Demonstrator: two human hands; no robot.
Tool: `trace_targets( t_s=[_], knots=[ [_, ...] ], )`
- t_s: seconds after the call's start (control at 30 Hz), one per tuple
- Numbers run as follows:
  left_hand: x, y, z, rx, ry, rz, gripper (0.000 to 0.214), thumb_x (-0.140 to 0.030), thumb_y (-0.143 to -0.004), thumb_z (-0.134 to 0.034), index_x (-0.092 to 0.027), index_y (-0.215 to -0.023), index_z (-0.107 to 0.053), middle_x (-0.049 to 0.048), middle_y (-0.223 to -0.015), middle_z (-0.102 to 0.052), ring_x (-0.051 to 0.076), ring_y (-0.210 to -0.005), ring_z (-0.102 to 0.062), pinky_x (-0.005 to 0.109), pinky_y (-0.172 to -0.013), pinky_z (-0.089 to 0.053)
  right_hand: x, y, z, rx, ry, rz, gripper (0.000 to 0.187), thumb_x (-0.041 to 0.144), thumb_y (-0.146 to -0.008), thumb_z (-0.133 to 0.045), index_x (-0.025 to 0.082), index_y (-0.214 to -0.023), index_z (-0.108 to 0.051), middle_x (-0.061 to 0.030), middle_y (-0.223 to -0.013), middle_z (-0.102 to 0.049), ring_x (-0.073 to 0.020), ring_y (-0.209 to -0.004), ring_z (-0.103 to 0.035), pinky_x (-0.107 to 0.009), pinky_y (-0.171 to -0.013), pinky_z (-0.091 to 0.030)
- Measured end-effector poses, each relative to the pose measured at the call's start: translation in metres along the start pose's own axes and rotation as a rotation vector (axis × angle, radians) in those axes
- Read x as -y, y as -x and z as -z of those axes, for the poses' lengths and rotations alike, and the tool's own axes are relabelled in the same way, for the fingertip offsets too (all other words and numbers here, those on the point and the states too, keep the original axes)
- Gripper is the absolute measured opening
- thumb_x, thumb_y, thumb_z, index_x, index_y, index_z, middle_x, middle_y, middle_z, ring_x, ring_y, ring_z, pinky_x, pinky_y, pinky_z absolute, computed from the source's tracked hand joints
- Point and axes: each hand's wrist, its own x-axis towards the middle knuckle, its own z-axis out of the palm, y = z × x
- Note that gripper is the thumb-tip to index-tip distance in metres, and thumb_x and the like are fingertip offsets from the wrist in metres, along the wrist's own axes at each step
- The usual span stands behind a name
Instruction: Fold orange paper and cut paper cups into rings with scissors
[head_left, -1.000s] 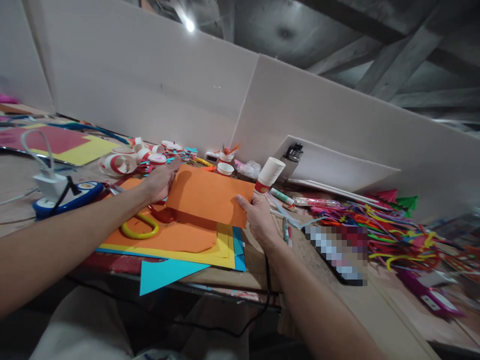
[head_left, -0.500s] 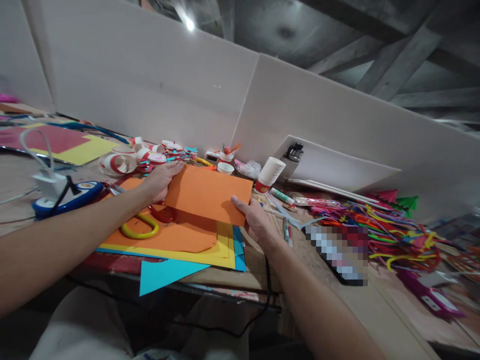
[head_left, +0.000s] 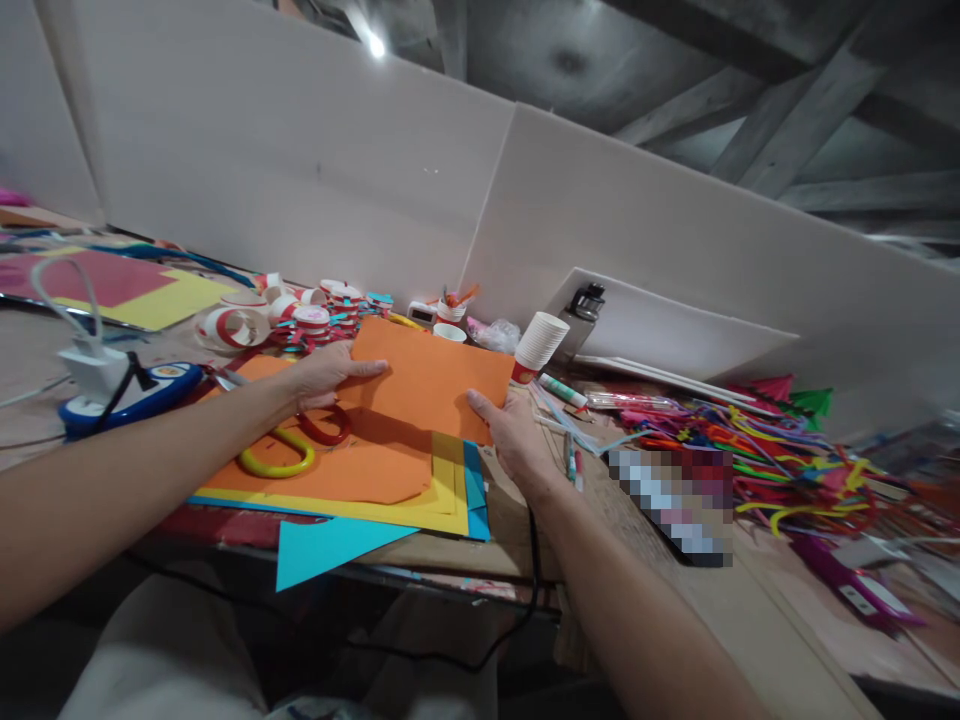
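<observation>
An orange sheet of paper (head_left: 431, 380) is held up between my two hands, above the table. My left hand (head_left: 330, 372) grips its left edge, thumb lying across the front. My right hand (head_left: 510, 430) pinches the lower right corner with the thumb in front; the fingers behind are hidden. Below lies another orange sheet (head_left: 375, 470) on top of yellow paper (head_left: 450, 500) and blue paper (head_left: 477, 490). Scissors with one yellow handle loop (head_left: 277, 470) and one red loop rest on this stack, partly covered by my left wrist.
A turquoise paper piece (head_left: 330, 550) juts over the table's front edge. Cut paper cups (head_left: 232, 328) and a cup stack (head_left: 541, 340) stand behind. Right are a bottle (head_left: 581, 315), pipe cleaners (head_left: 750, 450) and a blurred-out flat object (head_left: 675, 510). A blue power strip (head_left: 135, 395) lies left.
My left thumb has come over the front of the orange sheet, where before the hand was at its upper left edge. The sheet has shifted slightly right and up.
</observation>
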Motion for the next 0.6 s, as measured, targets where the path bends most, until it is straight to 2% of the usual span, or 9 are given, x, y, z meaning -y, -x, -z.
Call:
trace_targets(
  t_s=[0.3, 0.43, 0.6],
  knots=[
    [-0.003, 0.002, -0.011, -0.141, -0.069, -0.066, 0.034, -0.014, -0.063, -0.079, -0.015, -0.095, -0.070, 0.0080, -0.085, -0.075, 0.026, -0.082, -0.072, 0.034, -0.066, -0.060, 0.001, 0.003, -0.002, -0.007, 0.081, 0.063, 0.030, 0.036, -0.066, -0.071, 0.015, -0.089, -0.070, -0.0073, -0.090, -0.074, -0.0202, -0.074, -0.069, -0.033, -0.070, -0.056],
    [-0.003, 0.000, -0.008, -0.119, -0.064, -0.068, 0.031, -0.014, -0.066, -0.077, -0.017, -0.096, -0.070, 0.0071, -0.086, -0.075, 0.025, -0.081, -0.072, 0.035, -0.069, -0.060, 0.002, 0.003, -0.002, 0.005, 0.077, 0.078, 0.029, 0.036, -0.067, -0.071, 0.016, -0.088, -0.070, -0.0070, -0.088, -0.074, -0.0198, -0.073, -0.068, -0.032, -0.068, -0.055],
    [-0.002, -0.001, 0.003, -0.029, -0.014, 0.034, 0.025, -0.025, -0.069, -0.078, -0.017, -0.092, -0.069, 0.0084, -0.083, -0.072, 0.024, -0.077, -0.070, 0.036, -0.066, -0.061, 0.002, -0.002, 0.004, -0.036, 0.021, 0.069, 0.036, 0.038, -0.064, -0.073, 0.015, -0.091, -0.069, -0.0075, -0.092, -0.074, -0.0202, -0.074, -0.069, -0.032, -0.068, -0.055]
  ],
)
